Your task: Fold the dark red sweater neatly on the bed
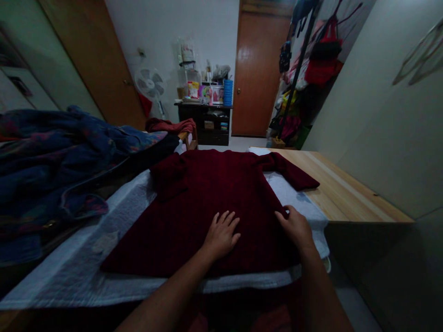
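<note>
A dark red knitted sweater (pixel 207 193) lies spread flat on a white padded cloth (pixel 86 258) that covers a wooden table (pixel 339 184). One sleeve reaches out to the right, the other is folded in at the upper left. My left hand (pixel 221 235) rests flat on the lower middle of the sweater, fingers apart. At the sweater's right edge my right hand (pixel 296 226) pinches the fabric with its fingertips.
A heap of dark blue patterned clothes (pixel 58 157) lies at the left of the table. Behind stand a fan (pixel 150 85), a dark shelf (pixel 204 117) with bottles and boxes, a brown door (pixel 258 69) and a rack of hanging clothes and bags (pixel 311 64).
</note>
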### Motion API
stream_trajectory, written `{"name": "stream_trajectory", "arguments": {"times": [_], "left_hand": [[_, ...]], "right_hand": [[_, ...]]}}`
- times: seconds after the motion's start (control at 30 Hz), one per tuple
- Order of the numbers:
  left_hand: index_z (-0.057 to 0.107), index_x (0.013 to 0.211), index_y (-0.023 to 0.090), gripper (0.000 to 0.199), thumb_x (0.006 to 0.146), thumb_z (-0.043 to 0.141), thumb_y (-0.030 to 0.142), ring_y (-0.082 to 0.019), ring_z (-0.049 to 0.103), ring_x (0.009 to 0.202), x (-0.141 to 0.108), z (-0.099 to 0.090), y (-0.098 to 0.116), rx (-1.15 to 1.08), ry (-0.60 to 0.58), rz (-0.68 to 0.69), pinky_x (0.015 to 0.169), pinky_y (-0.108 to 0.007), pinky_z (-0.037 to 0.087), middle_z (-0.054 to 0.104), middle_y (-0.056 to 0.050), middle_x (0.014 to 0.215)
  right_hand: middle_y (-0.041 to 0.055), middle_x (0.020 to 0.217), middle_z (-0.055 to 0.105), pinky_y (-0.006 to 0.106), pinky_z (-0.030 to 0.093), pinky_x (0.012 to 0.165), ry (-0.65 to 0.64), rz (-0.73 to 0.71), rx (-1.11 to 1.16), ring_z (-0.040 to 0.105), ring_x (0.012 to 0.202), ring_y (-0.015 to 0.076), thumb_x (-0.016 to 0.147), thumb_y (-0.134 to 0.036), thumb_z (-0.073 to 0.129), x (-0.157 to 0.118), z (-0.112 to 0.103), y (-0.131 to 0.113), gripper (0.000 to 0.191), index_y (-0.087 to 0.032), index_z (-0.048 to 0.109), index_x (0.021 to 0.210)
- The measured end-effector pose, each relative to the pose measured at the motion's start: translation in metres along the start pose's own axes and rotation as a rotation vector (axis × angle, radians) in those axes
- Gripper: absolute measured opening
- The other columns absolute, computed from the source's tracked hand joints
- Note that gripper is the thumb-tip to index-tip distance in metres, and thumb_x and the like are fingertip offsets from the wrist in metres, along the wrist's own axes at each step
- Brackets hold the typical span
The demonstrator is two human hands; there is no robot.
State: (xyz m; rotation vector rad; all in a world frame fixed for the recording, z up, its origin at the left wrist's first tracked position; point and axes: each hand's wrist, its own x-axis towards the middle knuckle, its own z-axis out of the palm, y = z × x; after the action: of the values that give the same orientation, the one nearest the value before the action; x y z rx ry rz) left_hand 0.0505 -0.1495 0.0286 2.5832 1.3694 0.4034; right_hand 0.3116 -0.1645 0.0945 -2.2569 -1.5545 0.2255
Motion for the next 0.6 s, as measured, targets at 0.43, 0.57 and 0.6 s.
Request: {"name": "stream_trajectory", "arguments": {"times": [0.43, 0.57, 0.6], "left_hand": [[0.031, 0.146, 0.025, 0.059, 0.088, 0.043, 0.018, -0.02, 0.042, 0.132, 0.018, -0.016, 0.012, -0.399, -0.039, 0.001, 0.114, -0.044, 0.03, 0.046, -0.005, 0.145], [0.023, 0.15, 0.027, 0.072, 0.082, 0.036, 0.006, -0.016, 0.046, 0.128, 0.037, -0.016, 0.032, -0.585, -0.013, 0.087, 0.11, -0.035, 0.037, 0.046, -0.003, 0.145], [0.03, 0.147, 0.027, 0.072, 0.079, 0.036, 0.004, -0.016, 0.048, 0.126, 0.04, -0.014, 0.035, -0.566, -0.022, 0.094, 0.109, -0.034, 0.038, 0.049, -0.003, 0.141]], "right_hand": [[0.0129, 0.128, 0.061, 0.036, 0.042, 0.099, -0.362, -0.436, 0.233, 0.057, 0.116, 0.0248, 0.08, -0.029, 0.056, -0.012, -0.004, -0.037, 0.05, -0.015, 0.056, 0.128], [0.0071, 0.11, 0.07, 0.032, 0.047, 0.09, -0.548, -0.562, 0.331, 0.063, 0.1, 0.0215, 0.085, -0.029, 0.048, -0.002, -0.01, -0.039, 0.034, -0.019, 0.066, 0.112], [0.0059, 0.104, 0.071, 0.031, 0.048, 0.087, -0.551, -0.563, 0.339, 0.064, 0.095, 0.0205, 0.086, -0.029, 0.045, 0.005, -0.012, -0.036, 0.033, -0.019, 0.068, 0.108]]}}
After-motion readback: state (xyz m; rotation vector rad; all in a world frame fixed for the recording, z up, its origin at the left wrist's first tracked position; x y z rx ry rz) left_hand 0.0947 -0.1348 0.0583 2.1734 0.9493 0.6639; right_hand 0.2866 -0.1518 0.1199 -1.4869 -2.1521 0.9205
